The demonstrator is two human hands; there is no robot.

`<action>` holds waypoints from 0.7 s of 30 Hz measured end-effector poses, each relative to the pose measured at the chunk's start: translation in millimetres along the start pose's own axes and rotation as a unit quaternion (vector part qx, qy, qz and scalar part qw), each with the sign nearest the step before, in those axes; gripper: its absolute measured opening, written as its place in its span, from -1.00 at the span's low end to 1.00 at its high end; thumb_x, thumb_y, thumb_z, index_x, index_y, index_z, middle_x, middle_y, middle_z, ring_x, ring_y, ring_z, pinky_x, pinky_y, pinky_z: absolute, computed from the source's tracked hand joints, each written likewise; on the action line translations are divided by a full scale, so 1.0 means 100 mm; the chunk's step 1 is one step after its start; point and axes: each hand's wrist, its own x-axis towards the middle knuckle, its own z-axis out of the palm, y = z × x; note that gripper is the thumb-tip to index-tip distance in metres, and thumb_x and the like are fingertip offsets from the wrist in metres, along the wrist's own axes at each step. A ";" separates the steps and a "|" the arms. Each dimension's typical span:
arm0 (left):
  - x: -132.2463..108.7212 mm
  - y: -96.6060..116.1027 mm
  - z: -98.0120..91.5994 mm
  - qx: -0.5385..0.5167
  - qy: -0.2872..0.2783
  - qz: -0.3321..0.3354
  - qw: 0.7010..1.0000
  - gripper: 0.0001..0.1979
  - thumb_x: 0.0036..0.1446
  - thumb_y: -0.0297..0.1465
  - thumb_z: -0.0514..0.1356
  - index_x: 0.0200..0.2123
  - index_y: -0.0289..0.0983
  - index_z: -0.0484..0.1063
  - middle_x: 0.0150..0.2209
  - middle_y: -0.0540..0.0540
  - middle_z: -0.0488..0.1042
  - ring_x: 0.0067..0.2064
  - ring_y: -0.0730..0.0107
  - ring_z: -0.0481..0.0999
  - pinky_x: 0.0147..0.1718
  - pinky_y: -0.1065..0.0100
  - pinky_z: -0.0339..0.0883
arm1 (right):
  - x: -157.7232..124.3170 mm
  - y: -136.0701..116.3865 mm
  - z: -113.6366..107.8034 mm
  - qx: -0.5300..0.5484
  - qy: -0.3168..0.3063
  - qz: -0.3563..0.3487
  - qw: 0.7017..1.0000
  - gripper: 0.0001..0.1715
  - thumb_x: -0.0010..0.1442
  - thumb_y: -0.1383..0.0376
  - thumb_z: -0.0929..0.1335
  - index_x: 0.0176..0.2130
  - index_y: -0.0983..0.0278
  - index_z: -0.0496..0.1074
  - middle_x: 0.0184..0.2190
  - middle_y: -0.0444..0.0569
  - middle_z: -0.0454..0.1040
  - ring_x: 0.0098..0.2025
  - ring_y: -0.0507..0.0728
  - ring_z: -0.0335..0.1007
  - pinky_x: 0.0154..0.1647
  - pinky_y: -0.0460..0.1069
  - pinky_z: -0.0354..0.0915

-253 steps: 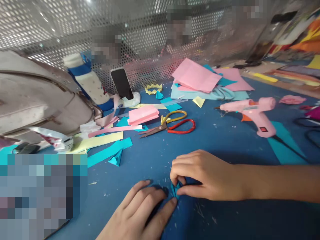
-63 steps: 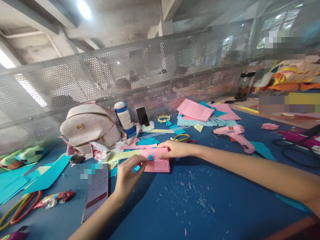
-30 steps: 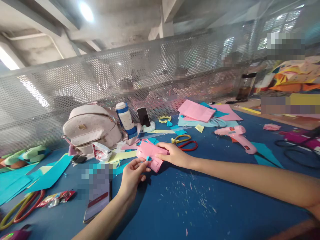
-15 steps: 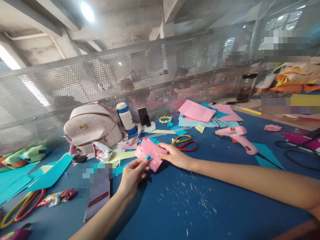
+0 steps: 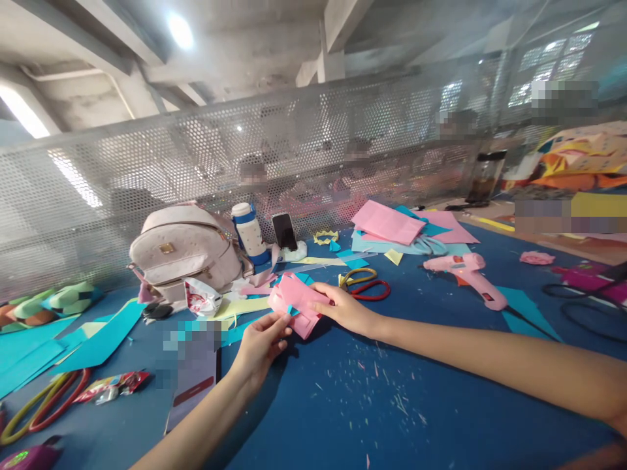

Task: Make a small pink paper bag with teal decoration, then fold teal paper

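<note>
A folded pink paper piece point(image 5: 300, 299) is held up over the blue table between my two hands. My right hand point(image 5: 345, 309) grips its right side, thumb across the front and fingers behind. My left hand point(image 5: 263, 343) is closed in a pinch at the lower left, thumb and forefinger on a small blue paper bit point(image 5: 292, 309) against the pink paper. How that bit is fixed to the pink paper is hidden by my fingertips. Just behind my right hand lie scissors point(image 5: 368, 284) with yellow and red handles.
A pink glue gun point(image 5: 463, 271) lies to the right, its cord trailing. A pale backpack point(image 5: 183, 251), a bottle point(image 5: 249, 232) and an upright phone point(image 5: 285, 232) stand behind. Pink sheets point(image 5: 389, 222) lie at the back. A second phone point(image 5: 193, 385) is near my left forearm. Paper scraps dot the blue table point(image 5: 313, 418).
Hardly anything differs. The whole view has shifted slightly, and both hands keep the same hold on the pink paper and the small blue bit.
</note>
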 end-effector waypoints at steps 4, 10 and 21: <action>-0.01 0.02 0.03 -0.008 -0.004 -0.002 1.000 -0.52 -0.51 -0.28 0.57 -0.45 -0.37 0.54 -0.51 -0.02 0.45 -0.53 0.63 0.41 -0.69 0.66 0.15 | -0.01 0.00 0.02 0.011 -0.004 0.007 1.000 -0.63 0.24 0.14 0.30 0.01 0.24 0.36 -0.02 0.01 0.45 0.03 0.23 0.38 0.05 0.12 0.32; -0.06 0.06 0.07 -0.006 -0.012 0.004 1.000 -0.53 -0.47 -0.25 0.55 -0.48 -0.36 0.50 -0.67 0.18 0.15 -0.66 0.78 0.06 -0.75 0.67 -0.11 | -0.04 0.00 0.03 0.015 -0.003 0.012 1.000 -0.59 0.30 0.07 0.24 0.05 0.21 0.30 0.03 0.01 0.42 0.06 0.21 0.35 0.10 0.12 0.29; -0.16 0.07 0.09 0.027 -0.024 0.019 0.999 -0.61 -0.31 -0.22 0.50 -0.52 -0.35 0.46 -0.64 0.17 0.06 -0.61 0.73 -0.05 -0.71 0.63 -0.19 | -0.10 -0.10 0.03 -0.063 0.012 -0.027 0.998 -0.13 0.00 0.11 0.50 0.19 0.23 0.14 0.12 0.10 0.35 0.06 0.28 0.33 0.00 0.12 0.29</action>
